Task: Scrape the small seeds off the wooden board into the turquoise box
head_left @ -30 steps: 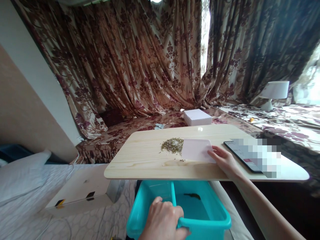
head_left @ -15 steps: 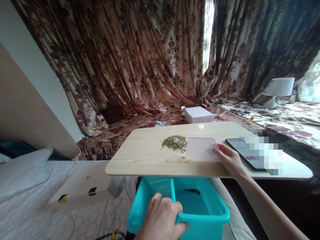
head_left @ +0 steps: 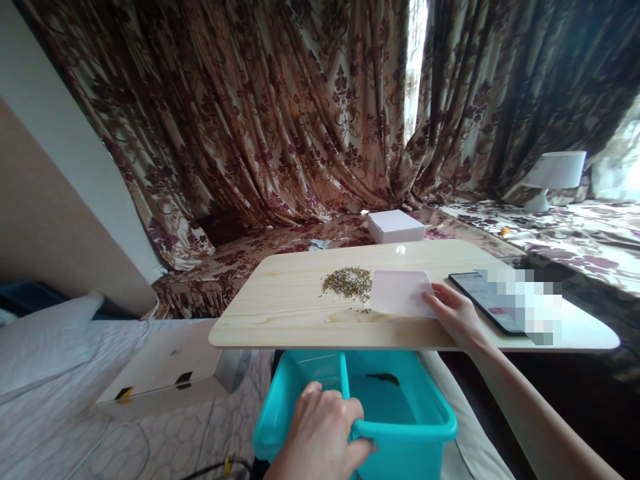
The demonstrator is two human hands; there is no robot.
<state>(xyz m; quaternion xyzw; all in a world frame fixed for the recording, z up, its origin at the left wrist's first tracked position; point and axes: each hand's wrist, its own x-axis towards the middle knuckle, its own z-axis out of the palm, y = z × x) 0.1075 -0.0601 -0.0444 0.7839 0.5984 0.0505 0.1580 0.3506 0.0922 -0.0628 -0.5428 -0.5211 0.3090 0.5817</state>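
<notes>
My left hand is closed on the near rim of a turquoise two-compartment bin, by its divider. A little dark matter lies in the bin's right compartment. With thumb and fingers, my right hand pinches the right edge of a flat, pale, whitish sheet, which lies low over the wooden tabletop. The sheet's left edge meets a loose heap of small greenish-brown grains. A few stray grains sit in front of the heap. What the grains are, I cannot tell.
Right of my right hand lies a phone, partly blurred out. Behind the tabletop is a white box. A white carton rests on the bed at left. A lamp stands at far right, before patterned curtains.
The whole view has shifted very slightly. Both hands keep their holds, and the sheet stays against the heap. The phone's screen shows different content.
</notes>
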